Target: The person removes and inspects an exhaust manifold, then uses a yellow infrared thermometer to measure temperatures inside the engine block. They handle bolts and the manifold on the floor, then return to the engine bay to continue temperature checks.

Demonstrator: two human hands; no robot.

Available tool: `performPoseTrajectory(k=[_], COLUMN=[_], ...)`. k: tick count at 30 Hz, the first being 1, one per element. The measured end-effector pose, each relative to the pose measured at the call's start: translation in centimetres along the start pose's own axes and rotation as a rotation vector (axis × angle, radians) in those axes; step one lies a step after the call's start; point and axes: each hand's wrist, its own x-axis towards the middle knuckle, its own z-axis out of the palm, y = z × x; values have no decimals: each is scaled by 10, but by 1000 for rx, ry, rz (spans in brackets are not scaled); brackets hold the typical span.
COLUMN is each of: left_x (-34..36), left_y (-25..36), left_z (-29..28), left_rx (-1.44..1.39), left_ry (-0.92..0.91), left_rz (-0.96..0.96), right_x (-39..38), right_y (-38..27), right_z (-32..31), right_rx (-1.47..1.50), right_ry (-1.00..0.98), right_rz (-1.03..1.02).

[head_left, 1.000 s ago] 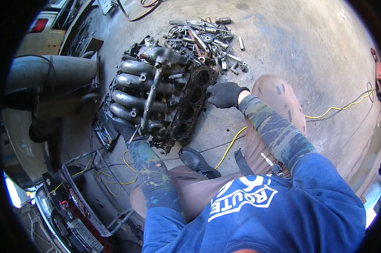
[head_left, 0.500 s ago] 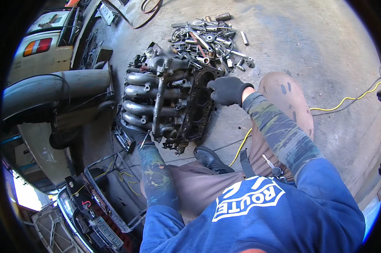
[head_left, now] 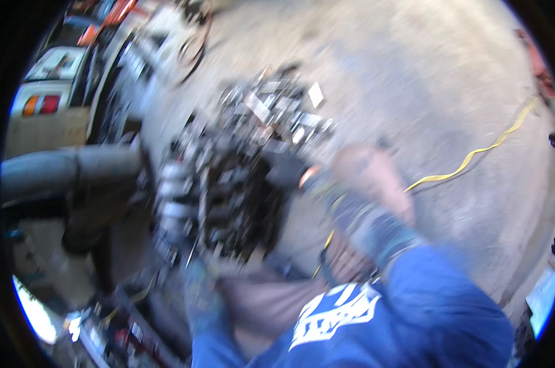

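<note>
An engine block with a silver intake manifold [head_left: 178, 190] stands on the floor in front of me, smeared by motion. My right hand [head_left: 283, 168], in a dark glove, is against or just over the block's dark right side [head_left: 256, 202]; blur hides its fingers. Low at the left end of the manifold is my left hand [head_left: 178, 245], also gloved, its fingers lost behind the casting and in blur. A thin pale rod [head_left: 192, 250] shows beside that wrist; whether the hand grips it I cannot tell.
A heap of wrenches, sockets and other metal tools [head_left: 268, 104] lies just beyond the engine. A large grey pipe [head_left: 69, 172] juts in from the left. A yellow cord [head_left: 455, 170] crosses the concrete at right. Vehicle parts [head_left: 124, 325] crowd the lower left.
The whole view has swung and blurred; the engine, tools and both arms now appear lower and farther left. My right hand stays by the block's right side, my left at the manifold's lower end.
</note>
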Motion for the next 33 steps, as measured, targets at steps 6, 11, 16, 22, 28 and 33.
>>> performPoseTrajectory(k=[6,11,16,22,28,33], left_x=[0,-6,-9,-8,2,10], left_y=[5,7,8,0,-5,-9], left_z=[125,171,186,185,174,162], left_rx=[66,77,70,72,80,81], left_ry=[-39,-44,-34,-15,11,42], left_rz=[-1,-13,-34,-38,-28,-18], right_x=[21,33,44,42,50,61], right_y=[1,30,48,34,26,33], right_z=[18,-3,-2,5,5,16], right_rx=[26,-39,-99,-195,-102,-6], right_ry=[65,163,138,173,177,213], right_rz=[44,-37,-37,0,92,308])
